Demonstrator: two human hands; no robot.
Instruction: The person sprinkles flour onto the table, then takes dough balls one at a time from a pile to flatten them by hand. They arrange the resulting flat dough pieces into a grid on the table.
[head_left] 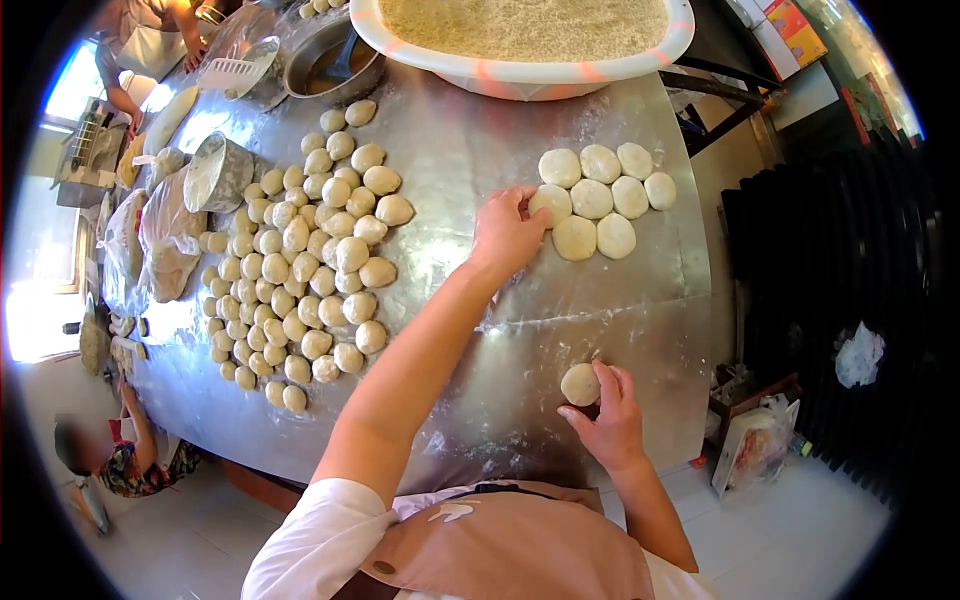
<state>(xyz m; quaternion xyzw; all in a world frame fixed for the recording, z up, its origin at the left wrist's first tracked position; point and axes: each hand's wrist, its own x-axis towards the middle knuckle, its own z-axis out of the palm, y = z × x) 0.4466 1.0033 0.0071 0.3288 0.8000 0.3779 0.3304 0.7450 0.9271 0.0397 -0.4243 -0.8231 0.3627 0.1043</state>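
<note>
My left hand [510, 228] reaches to the group of flattened dough rounds [591, 199] on the metal table, its fingers closed on the edge of the leftmost round [553, 205]. Nearer my body, my right hand [608, 415] has its thumb and fingers around a single dough round [580, 384]. Several rounds lie close together beyond my left hand, flat on the metal. Left of my left forearm spreads a large group of dough balls [295, 235].
A big white basin [520, 70] of crumbly yellowish material stands at the table's far edge. Beside it are a metal bowl [335, 70] and a floury container [218, 175]. Other people are at the upper left and lower left. Dark stacked trays [830, 280] stand at right.
</note>
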